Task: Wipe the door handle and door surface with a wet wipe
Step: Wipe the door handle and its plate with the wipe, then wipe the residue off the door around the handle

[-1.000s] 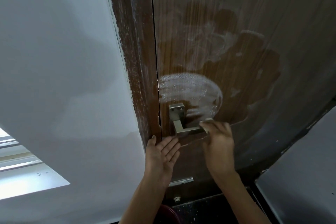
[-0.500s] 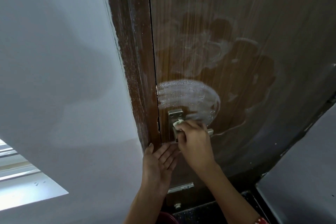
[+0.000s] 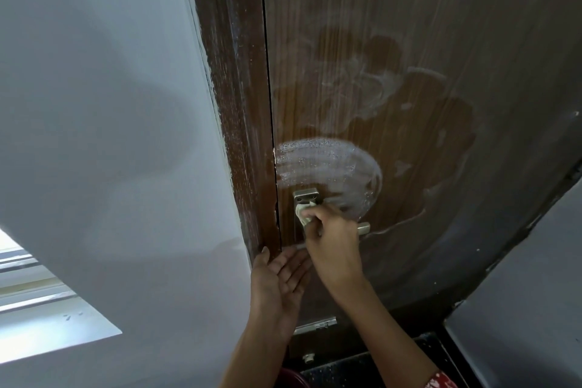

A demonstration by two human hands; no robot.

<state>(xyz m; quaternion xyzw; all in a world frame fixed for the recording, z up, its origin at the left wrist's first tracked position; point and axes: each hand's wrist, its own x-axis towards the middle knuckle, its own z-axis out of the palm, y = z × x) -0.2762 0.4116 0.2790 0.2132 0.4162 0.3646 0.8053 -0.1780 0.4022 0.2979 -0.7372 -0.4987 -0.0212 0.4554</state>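
Item one — my right hand [image 3: 330,242], fingers curled round a crumpled whitish wet wipe [image 3: 306,214] and pressing it against the square brushed-metal door handle [image 3: 307,198]. The wipe sits at my fingertips, on the handle's plate and the near end of its lever; the lever's far end [image 3: 363,228] juts out beyond my knuckles.

Item two — my left hand [image 3: 278,277], just below and beside the right one, fingers straight and close together, held flat against the dark brown wood-grain door [image 3: 409,41] near its edge. The thumb tip lies on the reddish-brown wooden door frame [image 3: 233,104].

Item three: the door surface. Directly above my right hand I note a pale, streaky half-round smear [image 3: 327,167] arching over the handle. Further up and out from the hand, a broad darker patch [image 3: 425,135] with a thin pale outline and fainter whitish swirls inside it.

Item four: the frame carries white flecks along its length.

Item five: a plain white painted wall [image 3: 94,104] beyond my left hand; a bright window with pale frame bars [image 3: 37,309] low on that side.

Item six: a small metal fitting [image 3: 315,326] on the door below my wrists, and a grey-white wall [image 3: 519,309] past my right forearm.
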